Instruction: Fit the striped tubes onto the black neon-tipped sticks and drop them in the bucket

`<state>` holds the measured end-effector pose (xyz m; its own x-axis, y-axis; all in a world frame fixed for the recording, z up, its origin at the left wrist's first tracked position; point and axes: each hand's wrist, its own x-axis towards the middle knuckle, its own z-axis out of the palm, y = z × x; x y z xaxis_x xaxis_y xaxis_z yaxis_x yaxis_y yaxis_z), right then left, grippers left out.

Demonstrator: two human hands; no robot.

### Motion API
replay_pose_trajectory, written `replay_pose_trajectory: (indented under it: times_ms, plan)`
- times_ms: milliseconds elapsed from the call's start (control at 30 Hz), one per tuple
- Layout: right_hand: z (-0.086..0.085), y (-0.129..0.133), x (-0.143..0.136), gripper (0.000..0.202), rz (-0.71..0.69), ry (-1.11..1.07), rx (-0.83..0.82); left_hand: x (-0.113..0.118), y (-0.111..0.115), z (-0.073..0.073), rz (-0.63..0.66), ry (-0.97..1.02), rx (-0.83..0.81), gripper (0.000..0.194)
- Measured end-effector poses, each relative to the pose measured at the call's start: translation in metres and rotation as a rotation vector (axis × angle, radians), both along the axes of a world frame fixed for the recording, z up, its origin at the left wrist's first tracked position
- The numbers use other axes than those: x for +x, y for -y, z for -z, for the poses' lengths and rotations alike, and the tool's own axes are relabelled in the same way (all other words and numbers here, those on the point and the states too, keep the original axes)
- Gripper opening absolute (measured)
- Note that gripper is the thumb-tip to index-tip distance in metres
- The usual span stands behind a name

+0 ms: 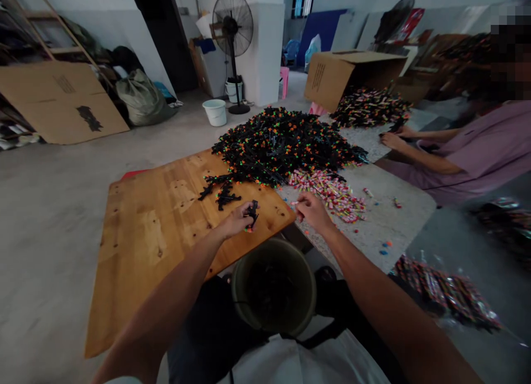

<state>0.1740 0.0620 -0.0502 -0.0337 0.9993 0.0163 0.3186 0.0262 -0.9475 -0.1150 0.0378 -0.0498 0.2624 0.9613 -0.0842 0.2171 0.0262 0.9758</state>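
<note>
My left hand (237, 220) is closed on a small black plastic piece (252, 212) with orange and green at its lower end, above the wooden board's right part. My right hand (310, 209) is pinched at the near edge of a pile of pink and white small tubes (332, 191); a small pinkish item shows at its fingertips. Behind both hands rises a large heap of black pieces with orange and green tips (286, 140). A few loose black pieces (226, 196) lie on the wooden board (166, 207), left of the heap.
Below my hands stands a round bin (238, 301) with dark contents. A person in a pink shirt (477, 146) works at the right, by a tipped cardboard box (327, 77). Wrapped bundles (448, 292) lie at the lower right. A fan (232, 27) stands behind.
</note>
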Motion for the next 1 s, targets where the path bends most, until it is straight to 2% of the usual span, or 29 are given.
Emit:
replay_pose_trajectory:
  times_ms: [100, 200, 300, 467, 700, 867, 1000]
  plan:
    - [-0.010, 0.023, -0.037, 0.028, -0.137, -0.356, -0.024, 0.015, 0.010, -0.008, 0.131, 0.018, -0.026, 0.038]
    - [-0.017, 0.033, -0.056, 0.031, -0.172, -0.449, -0.047, 0.026, 0.019, -0.016, 0.106, -0.020, 0.076, 0.023]
    - [-0.016, 0.037, -0.061, 0.032, -0.215, -0.492, -0.067, 0.031, 0.027, -0.023, 0.057, -0.001, 0.192, 0.024]
    - [-0.010, 0.039, -0.057, 0.034, -0.223, -0.492, -0.075, 0.031, 0.037, -0.031, 0.027, 0.039, 0.235, 0.026]
    - [-0.013, 0.047, -0.050, 0.032, -0.297, -0.368, -0.018, 0.030, 0.041, -0.038, 0.035, -0.129, 0.372, 0.027]
    - [-0.017, 0.053, -0.052, 0.031, -0.199, -0.362, 0.063, 0.029, 0.038, -0.042, 0.041, -0.129, 0.417, 0.026]
    - [-0.019, 0.057, -0.057, 0.032, -0.168, -0.433, 0.058, 0.028, 0.037, -0.047, 0.001, -0.093, 0.359, 0.033]
